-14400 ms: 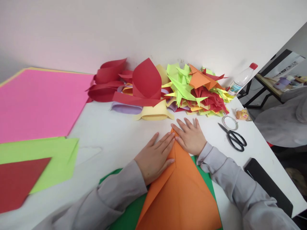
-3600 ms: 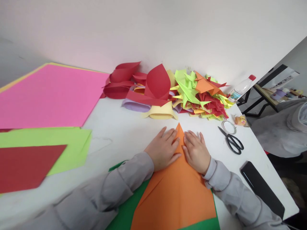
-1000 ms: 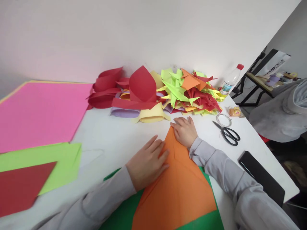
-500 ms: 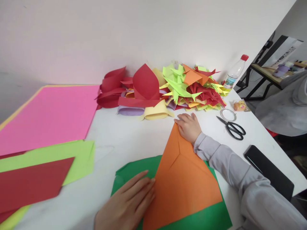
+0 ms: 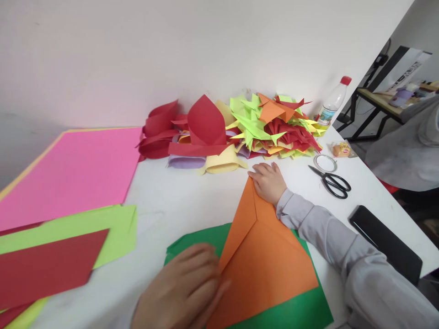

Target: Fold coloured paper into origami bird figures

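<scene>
Head view: orange paper (image 5: pixel 270 256) is pressed at its far tip by the curled right hand (image 5: pixel 270 183), seemingly for steadiness; grip by the blurred left hand (image 5: pixel 181 290) cannot be told.

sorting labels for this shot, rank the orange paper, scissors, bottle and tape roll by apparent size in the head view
1. Orange paper
2. Scissors and bottle, too alike to rank
3. Tape roll

Your orange paper (image 5: pixel 274 260), lower centre, looks matt; the bench (image 5: pixel 185 196), smooth; the black slab (image 5: pixel 387 244), lower right, glossy; the bottle (image 5: pixel 334 100), upper right, clear plastic.
</scene>
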{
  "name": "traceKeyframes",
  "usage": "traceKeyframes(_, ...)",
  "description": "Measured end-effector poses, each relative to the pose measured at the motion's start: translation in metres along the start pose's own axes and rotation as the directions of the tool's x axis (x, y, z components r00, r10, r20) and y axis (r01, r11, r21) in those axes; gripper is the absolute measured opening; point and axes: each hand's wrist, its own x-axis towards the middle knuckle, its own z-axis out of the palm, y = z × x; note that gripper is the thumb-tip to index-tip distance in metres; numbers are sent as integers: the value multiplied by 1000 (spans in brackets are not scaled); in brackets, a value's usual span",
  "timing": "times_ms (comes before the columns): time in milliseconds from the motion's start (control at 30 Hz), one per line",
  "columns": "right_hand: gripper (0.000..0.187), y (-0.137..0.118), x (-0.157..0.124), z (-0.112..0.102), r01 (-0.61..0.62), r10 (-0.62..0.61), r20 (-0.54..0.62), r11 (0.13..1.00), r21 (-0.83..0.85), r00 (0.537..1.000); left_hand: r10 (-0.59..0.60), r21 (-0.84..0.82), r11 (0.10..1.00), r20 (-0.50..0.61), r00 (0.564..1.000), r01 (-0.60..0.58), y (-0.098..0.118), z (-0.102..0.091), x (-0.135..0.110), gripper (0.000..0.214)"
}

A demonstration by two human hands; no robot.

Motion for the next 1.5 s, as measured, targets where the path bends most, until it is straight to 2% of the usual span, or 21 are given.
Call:
traceKeyframes(67, 37, 0, 0, 0, 0, 0, -4, 1000, 1, 1000, -3, 54, 999, 14, 1000, 2, -18, 16, 29, 26)
traceKeyframes(167, 36, 0, 0, -1, -10, 10, -17, 1000, 10, 1000, -25, 205, 979, -2, 1000, 25, -50, 56, 64, 27)
traceKeyframes(267, 35, 2, 1, -3, -10, 11, -7, 1000, 19, 1000, -63, 250, 966, -26, 998, 68, -72, 90, 77, 21)
traceKeyframes(333, 35, 2, 2, -3, -8, 8, 7, 1000, 21, 1000, -56, 260, 963, -52, 997, 67, -77, 100, 75, 23)
traceKeyframes(567, 38, -2, -20, -9, 24, -24, 33, 1000, 13, 999, -46, 276, 959, -81, 996, 66, -75, 100, 68, 25)
traceKeyframes(800, 32, -8, -68, -27, 53, -54, 35, 998, 16, 998, -42, 320, 946, -58, 997, 59, -73, 99, 72, 22)
traceKeyframes(933, 29, -12, -97, -36, 99, -99, -11, 995, 33, 995, -52, 334, 940, -48, 997, 66, -71, 95, 73, 22)
traceKeyframes(1100, 28, -22, -141, -47, 83, -80, -52, 994, 66, 995, -44, 360, 931, -47, 998, 58, -72, 95, 73, 23)
traceKeyframes(1200, 29, -28, -167, -54, 46, -44, -55, 998, 45, 998, -40, 360, 931, -58, 997, 58, -73, 97, 73, 23)
traceKeyframes(1300, 29, -32, -187, -60, 67, -68, -51, 998, -3, 996, -33, 349, 935, -77, 996, 58, -73, 99, 72, 21)
traceKeyframes(1500, 27, -34, -201, -74, 129, -135, -54, 987, -100, 989, -36, 344, 936, -98, 995, 68, -73, 99, 71, 22)
